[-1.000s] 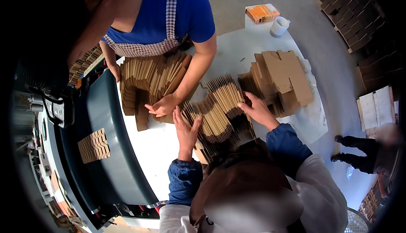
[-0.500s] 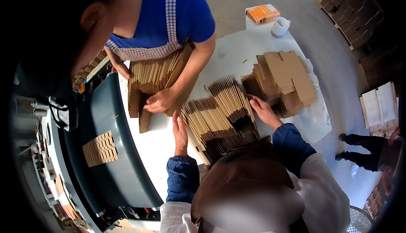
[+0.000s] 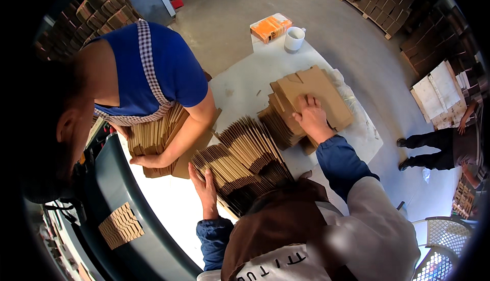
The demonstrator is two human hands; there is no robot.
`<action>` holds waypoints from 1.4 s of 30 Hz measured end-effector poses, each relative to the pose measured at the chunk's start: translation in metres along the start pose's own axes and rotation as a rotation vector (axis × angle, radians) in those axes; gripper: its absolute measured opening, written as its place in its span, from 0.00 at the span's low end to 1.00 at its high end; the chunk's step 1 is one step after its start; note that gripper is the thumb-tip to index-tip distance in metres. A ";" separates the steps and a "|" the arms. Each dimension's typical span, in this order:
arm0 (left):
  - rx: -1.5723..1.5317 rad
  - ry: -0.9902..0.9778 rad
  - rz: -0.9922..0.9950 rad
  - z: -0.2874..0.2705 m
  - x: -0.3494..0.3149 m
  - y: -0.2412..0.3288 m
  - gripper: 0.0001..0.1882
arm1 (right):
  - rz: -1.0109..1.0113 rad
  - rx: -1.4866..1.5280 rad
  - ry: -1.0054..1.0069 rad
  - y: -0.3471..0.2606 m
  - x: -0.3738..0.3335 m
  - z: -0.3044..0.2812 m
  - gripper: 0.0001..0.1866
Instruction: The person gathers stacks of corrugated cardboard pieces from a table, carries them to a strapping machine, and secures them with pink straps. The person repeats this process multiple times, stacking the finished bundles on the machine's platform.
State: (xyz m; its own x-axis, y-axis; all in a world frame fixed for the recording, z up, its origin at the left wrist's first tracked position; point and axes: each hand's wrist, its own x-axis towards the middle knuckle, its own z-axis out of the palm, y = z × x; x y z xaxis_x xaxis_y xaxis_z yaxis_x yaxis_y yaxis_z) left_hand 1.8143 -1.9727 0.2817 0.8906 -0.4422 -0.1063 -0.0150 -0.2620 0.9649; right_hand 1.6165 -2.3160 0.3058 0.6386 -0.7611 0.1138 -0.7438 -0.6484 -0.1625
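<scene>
A row of folded cardboard blanks (image 3: 240, 161) stands on edge, packed close together, right in front of me. My left hand (image 3: 205, 191) lies along the row's left side with its fingers stretched out. Over to the right, my right hand (image 3: 312, 119) rests on top of a pile of flat brown cardboard blanks (image 3: 329, 100), fingers slightly spread and not wrapped round anything. The pile's layers are uneven, and its near corner is partly hidden by my right hand and sleeve.
Across the white table (image 3: 235, 84), a co-worker in a blue shirt (image 3: 168, 71) holds another row of cardboard (image 3: 155, 135). Left of me runs a dark green conveyor belt (image 3: 148, 225) carrying cardboard pieces (image 3: 121, 226). A white mug (image 3: 294, 39) and orange box (image 3: 270, 28) stand at the far corner.
My right hand has left the right side of the standing row and now lies on the flat pile. My left hand stays by the row. The whole view has shifted.
</scene>
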 end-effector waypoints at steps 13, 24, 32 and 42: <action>0.135 0.048 0.087 -0.014 0.002 -0.002 0.40 | -0.085 0.077 0.108 0.028 0.022 -0.060 0.17; 0.194 0.051 0.048 -0.013 -0.004 -0.002 0.39 | 0.042 0.078 0.173 0.048 0.038 -0.121 0.15; 0.254 0.201 0.228 -0.013 -0.011 0.026 0.30 | -0.004 0.245 0.314 0.019 0.027 -0.184 0.15; -0.880 -0.323 0.153 0.041 -0.043 0.212 0.33 | -1.077 0.215 0.418 -0.178 -0.053 -0.206 0.15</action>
State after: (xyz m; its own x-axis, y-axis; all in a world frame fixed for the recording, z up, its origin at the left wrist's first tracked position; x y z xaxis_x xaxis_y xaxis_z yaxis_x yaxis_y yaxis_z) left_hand 1.7541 -2.0448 0.4806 0.7366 -0.6685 0.1023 0.3442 0.5008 0.7942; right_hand 1.6744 -2.1648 0.5310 0.7733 0.2056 0.5998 0.2153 -0.9749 0.0566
